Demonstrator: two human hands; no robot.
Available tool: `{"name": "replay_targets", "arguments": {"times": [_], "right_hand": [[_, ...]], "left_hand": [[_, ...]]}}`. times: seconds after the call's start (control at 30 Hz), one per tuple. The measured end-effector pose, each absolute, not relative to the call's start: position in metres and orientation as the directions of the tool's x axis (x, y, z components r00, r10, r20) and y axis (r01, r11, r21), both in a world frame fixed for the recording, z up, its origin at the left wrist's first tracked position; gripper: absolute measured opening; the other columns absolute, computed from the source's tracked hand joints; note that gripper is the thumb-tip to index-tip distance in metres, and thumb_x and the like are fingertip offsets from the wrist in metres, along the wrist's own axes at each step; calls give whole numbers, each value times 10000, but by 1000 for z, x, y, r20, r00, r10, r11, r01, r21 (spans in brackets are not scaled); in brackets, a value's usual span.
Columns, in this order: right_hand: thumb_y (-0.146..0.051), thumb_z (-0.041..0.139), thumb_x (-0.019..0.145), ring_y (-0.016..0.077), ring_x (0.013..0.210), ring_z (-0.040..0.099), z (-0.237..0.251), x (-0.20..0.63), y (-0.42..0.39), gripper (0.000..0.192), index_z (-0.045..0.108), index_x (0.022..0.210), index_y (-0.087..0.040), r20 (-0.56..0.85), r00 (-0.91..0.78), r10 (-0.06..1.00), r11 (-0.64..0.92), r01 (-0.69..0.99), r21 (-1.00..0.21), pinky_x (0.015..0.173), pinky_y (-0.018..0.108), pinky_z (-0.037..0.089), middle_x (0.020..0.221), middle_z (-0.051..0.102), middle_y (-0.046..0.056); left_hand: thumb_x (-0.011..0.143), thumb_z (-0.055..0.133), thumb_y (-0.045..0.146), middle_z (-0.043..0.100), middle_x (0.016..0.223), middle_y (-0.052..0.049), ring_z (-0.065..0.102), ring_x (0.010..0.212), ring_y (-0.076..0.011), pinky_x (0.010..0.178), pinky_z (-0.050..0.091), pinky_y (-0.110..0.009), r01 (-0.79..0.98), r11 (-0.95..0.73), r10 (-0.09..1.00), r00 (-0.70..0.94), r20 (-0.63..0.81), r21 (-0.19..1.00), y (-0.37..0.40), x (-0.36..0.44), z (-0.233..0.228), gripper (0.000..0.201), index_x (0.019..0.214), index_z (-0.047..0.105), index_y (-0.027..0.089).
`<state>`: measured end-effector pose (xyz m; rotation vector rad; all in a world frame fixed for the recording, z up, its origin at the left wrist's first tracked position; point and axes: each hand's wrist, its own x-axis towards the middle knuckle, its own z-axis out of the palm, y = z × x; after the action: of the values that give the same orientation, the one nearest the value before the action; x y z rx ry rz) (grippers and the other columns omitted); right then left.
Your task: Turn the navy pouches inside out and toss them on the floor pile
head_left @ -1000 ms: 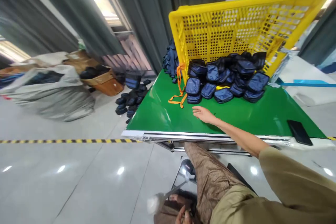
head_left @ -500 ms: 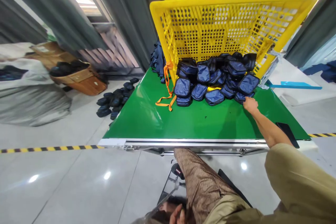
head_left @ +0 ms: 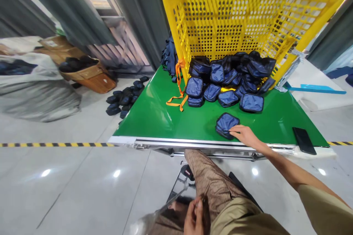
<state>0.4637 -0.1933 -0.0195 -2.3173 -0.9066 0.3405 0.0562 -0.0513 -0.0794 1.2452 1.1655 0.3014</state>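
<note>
Near the front edge of the green tabletop, my right hand pinches the near right corner of a small navy-blue zip pouch. My left hand is low, over my lap, its fingers curled together; whatever they may hold is too small to tell. More navy pouches spill out of a tipped yellow perforated basket. One pouch lies flat in front of that pile.
An orange strap trails from the basket's left side. A black phone rests at the table's right edge. Dark pouches lie heaped on the floor to the left, near an open cardboard box and a large plastic sack.
My right hand has drawn a pouch from the pile's right side towards the front edge and leftwards. Pouches there have shifted. My left hand has come up slightly further into view.
</note>
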Motion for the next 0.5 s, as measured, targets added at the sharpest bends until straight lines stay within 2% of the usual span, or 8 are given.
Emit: {"name": "replay_targets", "arguments": {"times": [0.07,0.13,0.23,0.27,0.37,0.5], "right_hand": [[-449,729,1074,312,1231,830,-8,426,-180,278,946,1104,-279,-16,701,713,-438,428,-790,1179,467,619,1253,907,82],[-524,778,1026,335,1203,833,4,392,-167,303,956,1060,-281,-72,680,730,-347,278,-896,1160,500,629,1235,906,93],[-588,856,940,348,1185,833,17,350,-151,349,961,1031,-268,-185,625,759,-326,119,-938,1136,512,648,1222,904,108],[-595,868,923,346,1172,835,20,338,-147,363,961,1032,-262,-210,595,776,-323,88,-942,1125,510,656,1217,903,112],[-600,873,921,336,1140,838,22,307,-137,371,959,1022,-253,-254,484,837,-313,43,-949,1101,499,670,1202,904,113],[-624,836,932,321,1109,824,21,274,-130,394,925,1014,-249,-261,446,856,-315,49,-948,1022,454,675,1173,892,108]], "left_hand": [[818,775,975,866,1023,-115,790,862,-286,799,662,-371,426,311,717,481,-504,850,-45,65,-53,844,1146,872,204],[855,762,961,861,1203,-144,795,973,-287,892,666,-385,383,307,710,517,-477,871,-41,76,-27,867,1252,855,197],[968,637,957,813,1104,-104,736,856,-222,842,645,-374,251,412,645,599,-475,876,-39,94,1,887,1392,764,187],[970,636,958,794,1116,-94,733,867,-212,845,639,-363,185,441,656,601,-456,878,-38,98,7,876,1373,745,188],[1002,680,886,726,998,-37,684,859,-189,830,611,-324,102,398,718,585,-378,912,-37,101,14,694,1124,698,203],[1089,630,739,604,867,22,566,799,-167,784,526,-292,169,305,786,512,-348,937,-38,91,16,523,957,610,233]]}}
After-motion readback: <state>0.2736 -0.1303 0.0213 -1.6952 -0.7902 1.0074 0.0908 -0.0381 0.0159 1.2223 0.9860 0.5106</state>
